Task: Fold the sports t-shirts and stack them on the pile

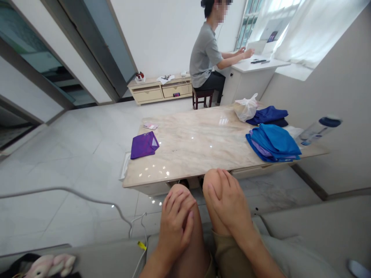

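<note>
My left hand (pixel 176 220) rests on my left knee, its fingers stretched over the kneecap and holding nothing. On the other knee lies my right hand (pixel 228 200), also flat with fingers extended. Just beyond my knees is a low marble-topped table (pixel 191 146). A folded purple cloth item (pixel 144 145) lies at its left end, with a pink phone-like object (pixel 150 126) behind it. At the right end sits a stack of folded blue and lilac cloth items (pixel 275 143). Neither hand touches anything on the table.
Behind the blue stack are a dark blue cloth (pixel 269 114), a white plastic bag (pixel 246 108) and a clear bottle (pixel 317 131). A person (pixel 205 58) sits at a white desk (pixel 257 67). A cable (pixel 87 199) crosses the floor at left; a plush toy (pixel 50 266) lies beside me.
</note>
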Action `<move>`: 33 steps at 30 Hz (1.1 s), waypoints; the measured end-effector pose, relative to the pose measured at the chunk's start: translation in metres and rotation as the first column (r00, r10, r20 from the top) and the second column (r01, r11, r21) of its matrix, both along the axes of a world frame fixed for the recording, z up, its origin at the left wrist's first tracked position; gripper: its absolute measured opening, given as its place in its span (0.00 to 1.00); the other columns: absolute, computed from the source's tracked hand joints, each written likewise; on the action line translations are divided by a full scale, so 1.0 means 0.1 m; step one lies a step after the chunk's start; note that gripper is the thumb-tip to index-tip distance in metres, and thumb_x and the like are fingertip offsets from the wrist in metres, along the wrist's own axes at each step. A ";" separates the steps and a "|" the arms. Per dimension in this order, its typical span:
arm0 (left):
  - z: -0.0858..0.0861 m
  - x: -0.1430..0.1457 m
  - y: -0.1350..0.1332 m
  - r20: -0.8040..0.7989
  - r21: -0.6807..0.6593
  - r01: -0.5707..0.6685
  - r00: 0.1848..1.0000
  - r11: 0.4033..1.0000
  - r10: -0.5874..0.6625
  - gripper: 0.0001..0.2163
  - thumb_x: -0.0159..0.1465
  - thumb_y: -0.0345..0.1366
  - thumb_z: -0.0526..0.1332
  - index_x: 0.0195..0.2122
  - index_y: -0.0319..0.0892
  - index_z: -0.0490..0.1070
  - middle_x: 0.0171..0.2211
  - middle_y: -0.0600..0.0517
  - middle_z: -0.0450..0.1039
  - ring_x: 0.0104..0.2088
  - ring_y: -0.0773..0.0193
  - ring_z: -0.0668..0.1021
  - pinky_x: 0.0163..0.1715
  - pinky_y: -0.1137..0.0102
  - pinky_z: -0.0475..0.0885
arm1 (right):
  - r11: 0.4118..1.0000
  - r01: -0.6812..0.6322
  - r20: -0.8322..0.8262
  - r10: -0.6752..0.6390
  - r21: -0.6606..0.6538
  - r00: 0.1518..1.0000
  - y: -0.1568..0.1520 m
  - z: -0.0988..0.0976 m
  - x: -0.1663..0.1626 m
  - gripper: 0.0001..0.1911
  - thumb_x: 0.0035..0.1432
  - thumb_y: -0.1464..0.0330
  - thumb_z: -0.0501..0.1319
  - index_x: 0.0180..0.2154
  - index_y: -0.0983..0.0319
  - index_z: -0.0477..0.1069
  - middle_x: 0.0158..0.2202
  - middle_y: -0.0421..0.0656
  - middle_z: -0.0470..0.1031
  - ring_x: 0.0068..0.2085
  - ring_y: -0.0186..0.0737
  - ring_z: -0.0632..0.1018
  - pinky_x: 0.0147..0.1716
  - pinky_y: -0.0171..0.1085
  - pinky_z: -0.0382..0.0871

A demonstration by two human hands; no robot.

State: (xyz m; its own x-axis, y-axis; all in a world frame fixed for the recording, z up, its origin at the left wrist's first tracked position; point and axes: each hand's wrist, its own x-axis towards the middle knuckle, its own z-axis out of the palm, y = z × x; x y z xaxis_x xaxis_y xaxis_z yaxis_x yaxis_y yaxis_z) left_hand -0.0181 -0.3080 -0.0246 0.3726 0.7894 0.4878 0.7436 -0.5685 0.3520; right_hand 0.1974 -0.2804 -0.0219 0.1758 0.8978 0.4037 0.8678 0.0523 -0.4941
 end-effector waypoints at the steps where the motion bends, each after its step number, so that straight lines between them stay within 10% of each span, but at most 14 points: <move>1: 0.01 0.01 0.00 -0.002 -0.001 -0.001 1.000 1.000 0.001 0.19 0.72 0.31 0.58 0.61 0.51 0.79 0.63 0.46 0.80 0.67 0.51 0.76 0.73 0.48 0.66 | 1.000 -0.002 -0.003 0.002 0.000 1.000 0.01 0.00 0.01 0.31 0.75 0.54 0.57 0.70 0.64 0.68 0.65 0.60 0.75 0.65 0.64 0.75 0.65 0.62 0.73; 16: 0.04 0.21 0.06 0.072 0.001 -0.103 0.992 0.995 0.102 0.13 0.76 0.32 0.58 0.55 0.50 0.80 0.62 0.49 0.80 0.68 0.54 0.76 0.74 0.49 0.66 | 0.967 -0.239 -0.110 0.249 0.092 0.962 -0.31 -0.33 0.25 0.35 0.77 0.51 0.57 0.75 0.61 0.61 0.71 0.56 0.70 0.68 0.58 0.72 0.67 0.59 0.70; 33: 0.02 0.14 -0.02 -0.003 0.007 -0.126 0.992 0.992 0.126 0.15 0.77 0.32 0.55 0.59 0.49 0.78 0.66 0.48 0.78 0.70 0.54 0.74 0.76 0.48 0.63 | 0.986 -0.131 -0.217 0.151 0.106 0.964 -0.25 -0.39 0.50 0.35 0.76 0.47 0.55 0.71 0.62 0.66 0.69 0.56 0.73 0.66 0.59 0.74 0.68 0.59 0.68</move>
